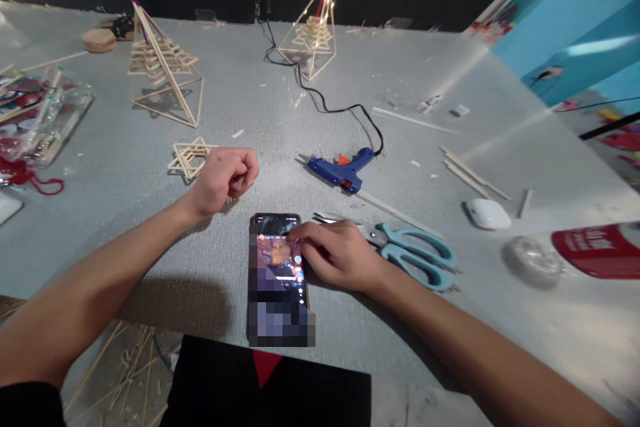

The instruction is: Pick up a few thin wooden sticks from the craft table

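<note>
A phone [278, 267] with a lit screen lies on the grey table [215, 260] near its front edge, part of it blurred by blocks. My right hand [343, 253] rests at its right side, a fingertip on the upper part of the screen and the other fingers curled under, holding nothing. My left hand [225, 177] is closed in a loose fist above and left of the phone, nothing visible in it. Behind that hand lies a small star of wooden sticks [190, 159], partly covered. Blue-handled scissors [413, 250] lie just beyond my right hand.
A blue glue gun [345, 170] with a black cord lies mid-table. Two stick pyramids [165, 67] [313, 33] stand at the back. Plastic bags [45, 113] lie left; a white case [487, 213], a tape roll [533, 260] and a red can [597, 250] are on the right.
</note>
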`<state>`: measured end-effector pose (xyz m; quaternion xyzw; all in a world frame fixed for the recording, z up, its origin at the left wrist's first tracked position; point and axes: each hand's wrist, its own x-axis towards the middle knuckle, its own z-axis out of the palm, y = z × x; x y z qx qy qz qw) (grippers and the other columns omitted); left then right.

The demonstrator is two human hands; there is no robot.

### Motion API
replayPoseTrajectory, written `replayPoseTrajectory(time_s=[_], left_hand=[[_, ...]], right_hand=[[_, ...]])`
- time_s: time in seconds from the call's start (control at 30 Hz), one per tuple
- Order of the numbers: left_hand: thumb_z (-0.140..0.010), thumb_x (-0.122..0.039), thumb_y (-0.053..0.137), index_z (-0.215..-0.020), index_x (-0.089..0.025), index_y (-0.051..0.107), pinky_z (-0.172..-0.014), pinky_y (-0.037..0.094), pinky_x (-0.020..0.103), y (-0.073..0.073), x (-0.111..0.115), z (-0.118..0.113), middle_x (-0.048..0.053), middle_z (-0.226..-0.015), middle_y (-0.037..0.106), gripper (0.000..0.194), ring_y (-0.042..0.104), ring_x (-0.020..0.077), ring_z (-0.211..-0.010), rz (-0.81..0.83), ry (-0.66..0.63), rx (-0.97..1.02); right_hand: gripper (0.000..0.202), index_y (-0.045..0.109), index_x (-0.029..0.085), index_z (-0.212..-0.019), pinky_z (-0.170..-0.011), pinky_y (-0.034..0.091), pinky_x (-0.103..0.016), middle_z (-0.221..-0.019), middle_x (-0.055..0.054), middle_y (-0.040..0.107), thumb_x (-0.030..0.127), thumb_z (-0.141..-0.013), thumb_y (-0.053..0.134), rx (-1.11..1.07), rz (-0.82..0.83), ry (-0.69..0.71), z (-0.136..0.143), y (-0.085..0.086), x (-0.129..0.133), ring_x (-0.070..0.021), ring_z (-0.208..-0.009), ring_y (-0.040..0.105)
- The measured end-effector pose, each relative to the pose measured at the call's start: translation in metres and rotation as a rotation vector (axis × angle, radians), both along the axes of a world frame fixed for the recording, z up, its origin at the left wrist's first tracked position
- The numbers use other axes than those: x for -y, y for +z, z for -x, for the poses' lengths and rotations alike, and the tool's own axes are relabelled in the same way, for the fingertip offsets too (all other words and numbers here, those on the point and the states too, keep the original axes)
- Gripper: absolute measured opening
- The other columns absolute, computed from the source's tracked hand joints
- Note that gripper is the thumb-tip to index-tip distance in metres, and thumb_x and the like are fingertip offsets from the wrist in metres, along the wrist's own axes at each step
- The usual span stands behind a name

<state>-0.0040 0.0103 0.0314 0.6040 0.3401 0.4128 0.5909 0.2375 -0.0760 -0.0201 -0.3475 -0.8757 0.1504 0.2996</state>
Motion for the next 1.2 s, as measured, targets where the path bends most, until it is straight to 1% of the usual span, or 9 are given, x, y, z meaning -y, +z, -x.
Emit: replayPoseTrajectory(time_s=[0.23,0.37,0.5,0.77,0.9,1.2], left_hand=[[-0.075,-0.024,0.05,-0.056,-0.017,0.052,-0.043,0.015,0.024,-0.0009,0.0012,0.0004,-0.003,-0.048,0.036,0.02,0.024,0.006,-0.042,-0.008,0.005,-0.005],[-0.075,-0.025,0.05,-0.056,-0.017,0.052,-0.043,0.015,0.023,-0.0009,0.0007,0.0006,-0.003,-0.048,0.036,0.021,0.024,0.0058,-0.042,-0.007,0.004,-0.009],[-0.075,-0.025,0.05,-0.056,-0.017,0.052,-0.043,0.015,0.023,-0.0003,0.0009,0.0004,-0.003,-0.048,0.036,0.021,0.024,0.0058,-0.042,-0.013,0.0,-0.006],[-0.077,-0.024,0.049,-0.056,-0.017,0.051,-0.043,0.014,0.024,-0.0012,0.001,0.0003,-0.004,-0.049,0.035,0.021,0.023,0.0058,-0.043,-0.019,-0.007,0.003],[-0.076,-0.024,0.05,-0.056,-0.017,0.051,-0.043,0.016,0.023,-0.0009,0.0004,0.0007,-0.003,-0.049,0.037,0.022,0.024,0.0058,-0.043,-0.022,-0.01,-0.003],[-0.075,-0.024,0.049,-0.056,-0.017,0.051,-0.043,0.015,0.023,0.0006,0.0011,-0.0009,-0.004,-0.048,0.035,0.02,0.023,0.0057,-0.042,-0.017,-0.004,-0.007]], right_hand=[[0.022,0.065,0.019,-0.103,-0.055,0.044,-0.024,-0.067,0.003,0.07,0.019,-0.096,0.044,0.02,-0.018,-0.001,0.0001,0.0025,-0.0002,-0.011,-0.054,0.063],[0.022,0.065,0.019,-0.103,-0.056,0.045,-0.024,-0.072,0.002,0.072,0.019,-0.096,0.044,0.024,0.008,0.001,-0.0003,0.0024,-0.0002,-0.0108,-0.057,0.064],[0.022,0.065,0.02,-0.103,-0.057,0.046,-0.024,-0.073,0.002,0.072,0.019,-0.096,0.045,0.019,0.036,0.0,-0.0003,0.0025,0.0002,-0.0107,-0.057,0.064],[0.021,0.064,0.02,-0.102,-0.057,0.045,-0.024,-0.075,0.002,0.074,0.02,-0.096,0.044,0.013,0.016,-0.008,0.0009,0.0035,0.0006,-0.0111,-0.058,0.066],[0.021,0.064,0.02,-0.103,-0.058,0.045,-0.024,-0.075,0.002,0.075,0.019,-0.095,0.044,0.012,0.019,-0.006,0.0005,0.0031,0.0006,-0.011,-0.059,0.067],[0.022,0.065,0.019,-0.101,-0.055,0.044,-0.024,-0.068,0.003,0.07,0.019,-0.095,0.044,0.018,-0.023,-0.015,0.0008,0.0032,0.0,-0.0111,-0.054,0.063]])
